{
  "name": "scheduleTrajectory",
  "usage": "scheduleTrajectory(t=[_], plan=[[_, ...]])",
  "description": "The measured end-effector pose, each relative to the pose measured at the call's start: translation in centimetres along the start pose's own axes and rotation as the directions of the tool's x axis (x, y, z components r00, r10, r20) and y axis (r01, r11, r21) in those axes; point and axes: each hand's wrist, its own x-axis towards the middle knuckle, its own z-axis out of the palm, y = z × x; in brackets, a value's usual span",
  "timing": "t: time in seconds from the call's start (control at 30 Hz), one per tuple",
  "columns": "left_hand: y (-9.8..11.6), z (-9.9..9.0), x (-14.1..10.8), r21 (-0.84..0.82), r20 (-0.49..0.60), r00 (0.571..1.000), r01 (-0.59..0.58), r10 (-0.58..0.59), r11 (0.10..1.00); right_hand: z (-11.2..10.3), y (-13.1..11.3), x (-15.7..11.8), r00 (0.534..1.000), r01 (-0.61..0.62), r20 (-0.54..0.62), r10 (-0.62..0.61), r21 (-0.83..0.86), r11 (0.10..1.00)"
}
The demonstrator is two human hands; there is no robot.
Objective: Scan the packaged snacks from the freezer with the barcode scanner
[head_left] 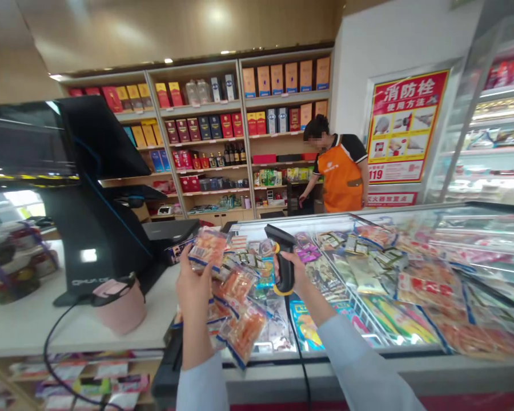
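My left hand [195,285] grips a clear plastic food packet [209,246] with orange-pink contents and a barcode label facing me. In my right hand [294,271] is a black and yellow barcode scanner [286,265], its head tilted up toward the left. A black cable [297,342] drops from its handle. Below and between my hands, more packets of the same look [244,331] lie heaped on the front edge of the glass-topped freezer [265,361]. What the scanner's window faces is hard to make out.
Left on the white counter [158,308] stand a black checkout terminal [98,211] and a pink container [120,305]. Bagged foods [428,285] fill the freezer to the right. Beyond it, a person in an orange vest [340,171] reaches toward the boxed-goods shelves [214,137].
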Motion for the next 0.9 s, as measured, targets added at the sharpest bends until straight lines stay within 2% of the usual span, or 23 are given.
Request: scheduleTrajectory(t=[0.07,0.13,0.23,0.3,0.43,0.53,0.67,0.9], plan=[[-2.2,-0.8,0.3,0.035,-0.01,1.0,0.015,-0.014,0.999,0.9,2.6,0.6,1.0,-0.018,-0.003,0.018,0.01,1.0],[-3.7,-0.9,0.4,0.113,-0.025,0.999,-0.024,0.027,0.993,1.1,4.9,0.8,0.998,-0.058,-0.022,0.059,0.02,0.998],[-5.3,-0.2,0.0,0.291,-0.101,0.985,-0.109,0.143,0.951,0.4,7.5,0.8,0.986,-0.145,-0.08,0.149,0.051,0.988],[-6.1,0.7,-0.5,0.32,-0.135,0.973,-0.135,0.186,0.938,-0.2,8.5,0.8,0.976,-0.187,-0.099,0.193,0.065,0.98],[-7.3,2.5,-1.9,0.183,-0.131,0.977,-0.14,0.165,0.973,-0.8,8.9,0.9,0.972,-0.209,-0.096,0.215,0.071,0.975],[-7.5,3.2,-3.0,0.132,-0.212,0.972,-0.07,0.097,0.989,-0.8,8.8,0.9,0.974,-0.205,-0.082,0.212,0.084,0.975],[-7.1,3.1,-3.8,0.121,-0.292,0.953,-0.053,0.086,0.991,-0.7,8.7,0.9,0.966,-0.244,-0.064,0.252,0.119,0.962],[-5.7,2.5,-4.2,0.15,-0.263,0.965,0.017,0.023,0.989,-0.6,8.5,0.9,0.943,-0.321,-0.037,0.331,0.158,0.934]])
